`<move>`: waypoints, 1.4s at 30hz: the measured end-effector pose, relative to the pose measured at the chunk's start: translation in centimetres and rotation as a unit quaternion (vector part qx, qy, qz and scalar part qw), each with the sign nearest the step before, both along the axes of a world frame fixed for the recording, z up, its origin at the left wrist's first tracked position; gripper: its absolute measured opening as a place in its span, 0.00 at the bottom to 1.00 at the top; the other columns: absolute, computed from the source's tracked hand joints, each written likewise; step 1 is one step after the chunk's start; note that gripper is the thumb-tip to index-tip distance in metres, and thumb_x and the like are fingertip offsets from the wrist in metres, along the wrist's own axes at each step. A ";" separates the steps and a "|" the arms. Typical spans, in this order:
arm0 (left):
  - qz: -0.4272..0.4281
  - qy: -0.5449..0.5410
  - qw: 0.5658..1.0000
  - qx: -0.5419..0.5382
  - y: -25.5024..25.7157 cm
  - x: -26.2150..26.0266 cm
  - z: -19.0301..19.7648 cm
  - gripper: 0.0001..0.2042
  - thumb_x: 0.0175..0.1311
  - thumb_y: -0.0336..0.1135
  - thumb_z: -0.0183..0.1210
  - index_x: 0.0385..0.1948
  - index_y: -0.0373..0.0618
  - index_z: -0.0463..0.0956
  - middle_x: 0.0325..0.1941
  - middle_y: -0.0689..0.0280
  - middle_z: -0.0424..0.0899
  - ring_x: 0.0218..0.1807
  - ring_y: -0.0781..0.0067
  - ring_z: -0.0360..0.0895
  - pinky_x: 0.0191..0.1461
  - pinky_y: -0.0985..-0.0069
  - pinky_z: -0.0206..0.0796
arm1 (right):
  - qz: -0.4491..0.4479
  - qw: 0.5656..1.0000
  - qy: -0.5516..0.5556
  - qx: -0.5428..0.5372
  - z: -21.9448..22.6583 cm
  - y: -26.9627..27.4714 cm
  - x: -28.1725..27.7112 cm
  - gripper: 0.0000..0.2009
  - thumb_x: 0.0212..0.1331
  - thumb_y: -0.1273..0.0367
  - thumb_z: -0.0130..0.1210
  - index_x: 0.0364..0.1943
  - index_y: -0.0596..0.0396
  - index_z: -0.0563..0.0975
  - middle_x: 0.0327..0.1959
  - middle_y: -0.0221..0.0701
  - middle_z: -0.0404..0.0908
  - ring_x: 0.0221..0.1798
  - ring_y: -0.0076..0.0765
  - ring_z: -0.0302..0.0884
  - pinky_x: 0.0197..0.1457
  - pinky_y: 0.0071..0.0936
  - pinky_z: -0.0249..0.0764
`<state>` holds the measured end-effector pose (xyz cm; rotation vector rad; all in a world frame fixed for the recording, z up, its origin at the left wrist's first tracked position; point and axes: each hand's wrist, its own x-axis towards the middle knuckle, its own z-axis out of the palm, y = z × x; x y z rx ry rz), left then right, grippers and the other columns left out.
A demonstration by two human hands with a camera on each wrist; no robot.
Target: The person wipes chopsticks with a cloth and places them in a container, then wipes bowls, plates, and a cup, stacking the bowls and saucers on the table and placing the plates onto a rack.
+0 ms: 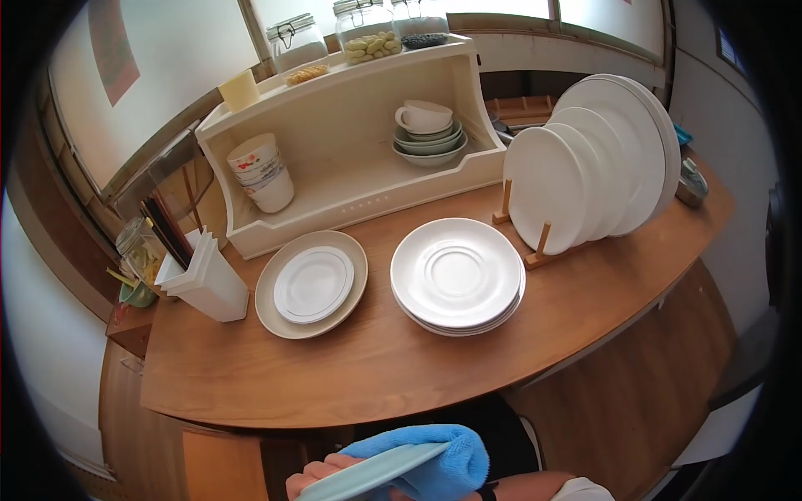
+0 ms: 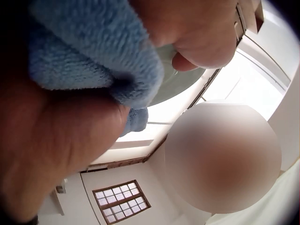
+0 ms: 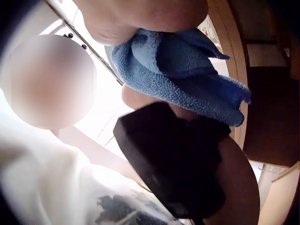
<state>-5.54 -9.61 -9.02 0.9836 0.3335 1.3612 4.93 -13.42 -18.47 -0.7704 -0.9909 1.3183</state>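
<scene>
- Wooden table (image 1: 351, 384), frosted windows (image 1: 159, 67) behind it, dishes all along the top. So what's actually being held?

- Pale blue-green plate (image 1: 372, 474). It's tilted, off the table, just in front of the near edge, low in the head view. Fuzzy blue cloth (image 1: 447, 459) is bunched up against its right end, touching it.

- And the hands? Which one's doing what?

- Left hand (image 1: 319, 474) has its fingers curled over the plate's rim, so it's gripping that. Right hand (image 3: 145, 18) has hold of the cloth; most of its fingers are buried in or behind the fabric, so I can't tell how each one lies.

- Gotcha. What's nearest to them on the table?

- Stack of white plates (image 1: 459, 271) near the middle. Left of it, a beige plate (image 1: 267, 301) with a smaller white plate (image 1: 313, 284) lying on it, then a white holder (image 1: 213, 280) with chopsticks (image 1: 167, 230) sticking out.

- Further back?

- Wooden rack (image 1: 541, 250) on the right, with more white plates (image 1: 543, 184) standing upright. Cream shelf (image 1: 376, 213) at the back: stacked flowery cups (image 1: 253, 154) on its left, green-grey bowls (image 1: 430, 150) topped by a white cup (image 1: 424, 117) on its right. Glass jars (image 1: 368, 37) sit on top.
</scene>
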 end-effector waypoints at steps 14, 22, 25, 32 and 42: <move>0.002 0.052 0.998 0.034 0.1 1.1 0.1 0.24 0.53 0.36 0.60 0.54 0.43 0.70 0.52 0.53 0.73 0.61 0.53 0.67 0.64 0.55 0.59 | 0.057 0.983 0.145 0.093 9.9 2.2 7.0 0.25 0.46 0.66 0.69 0.51 0.58 0.75 0.44 0.34 0.80 0.47 0.32 0.78 0.53 0.29 0.72; -0.058 0.191 0.980 0.020 1.5 -2.4 -0.3 0.40 0.61 0.60 0.56 0.66 0.36 0.56 0.65 0.54 0.68 0.65 0.57 0.66 0.67 0.58 0.59 | 0.078 0.937 -0.308 0.143 11.4 5.8 10.8 0.17 0.61 0.60 0.56 0.49 0.54 0.74 0.48 0.35 0.78 0.46 0.45 0.77 0.54 0.39 0.71; -0.059 0.137 0.987 -0.056 1.9 -0.9 -0.9 0.42 0.60 0.65 0.52 0.66 0.36 0.57 0.66 0.54 0.67 0.67 0.57 0.65 0.70 0.59 0.55 | -0.083 0.963 -0.166 0.197 8.1 4.2 10.1 0.16 0.59 0.65 0.57 0.51 0.54 0.73 0.51 0.34 0.77 0.48 0.45 0.77 0.56 0.38 0.71; 0.047 0.079 0.972 -0.218 3.0 0.4 -0.5 0.32 0.71 0.58 0.38 0.64 0.37 0.60 0.64 0.54 0.69 0.65 0.57 0.67 0.69 0.62 0.57 | -0.086 0.955 -0.281 -0.026 12.1 5.5 9.4 0.20 0.48 0.72 0.65 0.48 0.59 0.77 0.50 0.39 0.76 0.51 0.41 0.74 0.54 0.36 0.71; -0.247 -0.234 0.892 -0.297 0.8 -2.6 -2.5 0.39 0.65 0.64 0.45 0.65 0.37 0.58 0.64 0.53 0.69 0.63 0.58 0.69 0.68 0.64 0.58 | -0.225 0.835 -0.380 0.327 11.1 4.3 6.1 0.20 0.45 0.69 0.60 0.46 0.57 0.78 0.48 0.39 0.77 0.48 0.48 0.74 0.53 0.38 0.71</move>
